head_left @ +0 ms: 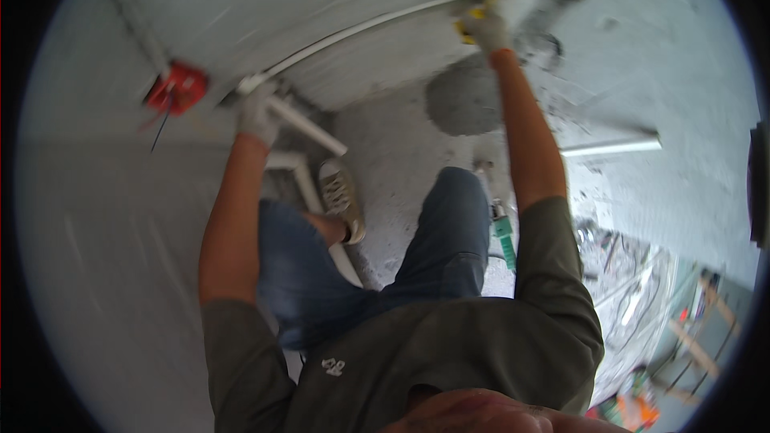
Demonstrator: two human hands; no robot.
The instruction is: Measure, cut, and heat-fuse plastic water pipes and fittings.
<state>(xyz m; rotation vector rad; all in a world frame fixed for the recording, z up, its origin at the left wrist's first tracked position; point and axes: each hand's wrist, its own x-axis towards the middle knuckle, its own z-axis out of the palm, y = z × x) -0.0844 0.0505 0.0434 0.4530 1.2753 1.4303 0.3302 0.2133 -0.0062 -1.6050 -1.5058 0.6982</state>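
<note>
Right hand (488, 30) grips blurry yellow tool (464, 32), left hand (259, 116) by long white pipe (353, 30), hold unclear; likely lining up, needs keeping steady

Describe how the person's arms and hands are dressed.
The left hand and right hand wear pale greyish-white gloves with orange at the cuffs. The forearms are bare below short, dark olive-grey sleeves. Blur hides finer glove detail.

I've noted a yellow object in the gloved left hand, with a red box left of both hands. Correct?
No: the head view shows the yellow object in the gloved right hand, not the left hand. The red box is left of both.
</note>
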